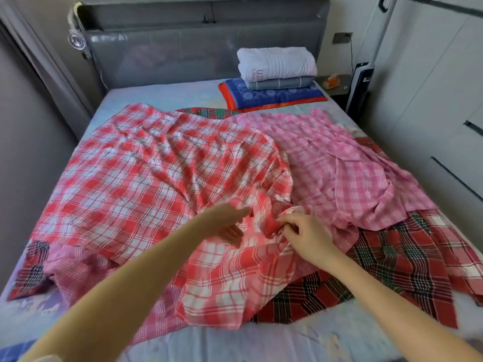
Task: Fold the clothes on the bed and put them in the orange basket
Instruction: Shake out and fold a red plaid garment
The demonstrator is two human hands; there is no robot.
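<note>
red-white plaid shirt [146,173] lies spread on the bed [146,100], over the pink plaid [347,168] and dark tartan [407,257] pieces. best to find the collar or hem and pull it flat before folding. right hand [304,231] pinches bunched red cloth, fingers curled. left hand [227,220] reaches in, fingers straight, holding nothing. orange basket not in view.

Right hand [305,233] pinching red checked cloth [125,178], bed [156,100]

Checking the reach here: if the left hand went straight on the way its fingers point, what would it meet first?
Probably the bunched fold of the red-and-white checked cloth that the right hand pinches; the left hand points across at it, though depth is hard to judge.
</note>
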